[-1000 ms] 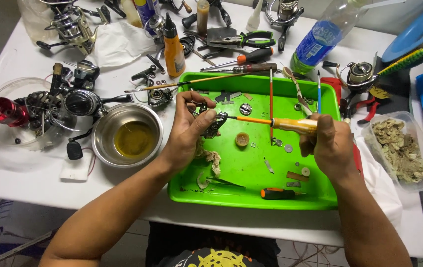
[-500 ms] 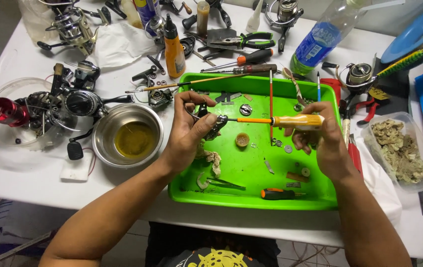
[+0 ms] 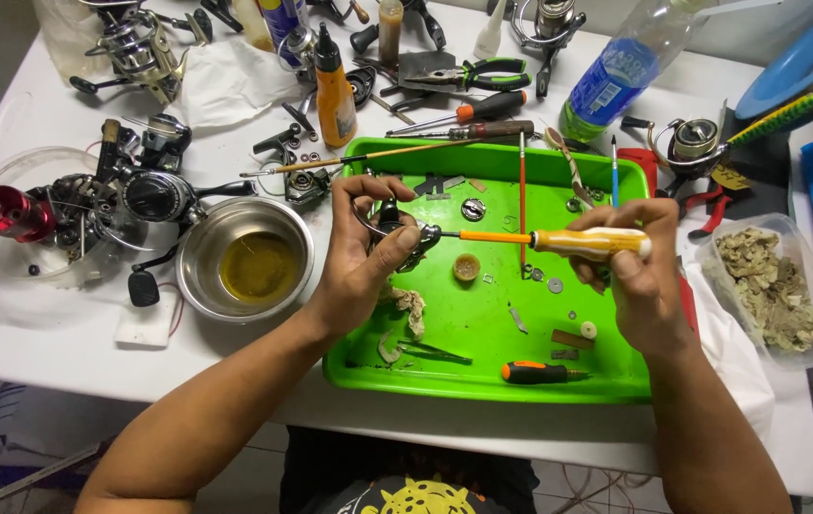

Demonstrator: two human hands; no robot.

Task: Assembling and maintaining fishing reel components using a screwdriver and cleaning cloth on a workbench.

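Over the green tray (image 3: 482, 385), the left hand (image 3: 365, 262) has its fingers closed around a small metal reel part (image 3: 404, 236), while the right hand (image 3: 636, 276) fingers grip a yellow screwdriver (image 3: 558, 241), its tip touching that part, and farther back tools crowd the tabletop (image 3: 45, 333).

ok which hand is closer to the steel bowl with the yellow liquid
Left. The left hand holds a small metal part just right of the steel bowl, over the green tray's left side. The right hand grips the yellow screwdriver much farther right.
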